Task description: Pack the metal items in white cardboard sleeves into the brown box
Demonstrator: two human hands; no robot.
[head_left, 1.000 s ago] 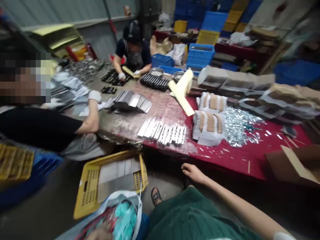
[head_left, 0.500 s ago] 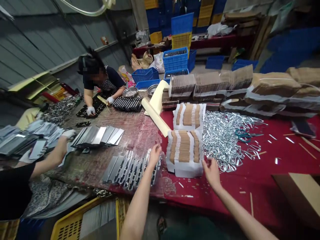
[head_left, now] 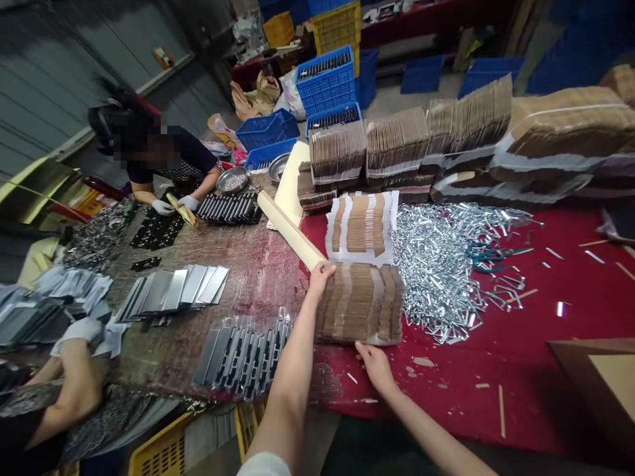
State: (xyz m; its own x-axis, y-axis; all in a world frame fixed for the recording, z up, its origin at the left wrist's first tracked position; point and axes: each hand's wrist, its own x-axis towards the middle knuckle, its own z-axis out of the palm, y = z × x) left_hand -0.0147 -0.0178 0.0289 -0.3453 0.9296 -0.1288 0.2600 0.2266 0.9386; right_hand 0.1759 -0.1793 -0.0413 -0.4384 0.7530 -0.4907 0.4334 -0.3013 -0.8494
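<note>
In the head view, a bundle of thin brown cardboard pieces (head_left: 360, 304) lies in front of me, with paler bands running across it. My left hand (head_left: 321, 281) is at its upper left corner, fingers curled closed on that edge. By the bundle's near edge is my right hand (head_left: 376, 367), its thumb and forefinger slightly apart and the fingertips at the edge. Just beyond lies a second cardboard bundle (head_left: 364, 225) on white paper. Loose shiny metal clips (head_left: 441, 264) are heaped to the right of both bundles.
Teal-handled scissors (head_left: 489, 256) lie on the clips. Wrapped cardboard stacks (head_left: 397, 142) line the back. Left of my arm are slotted metal strips (head_left: 243, 357) and fanned metal plates (head_left: 173, 289). Two co-workers' gloved hands work at left. A cardboard box (head_left: 595, 396) stands at right.
My left hand has moved onto the near bundle's upper left corner, and my right hand from its right side to its near edge. The white paper around that bundle is now mostly out of sight.
</note>
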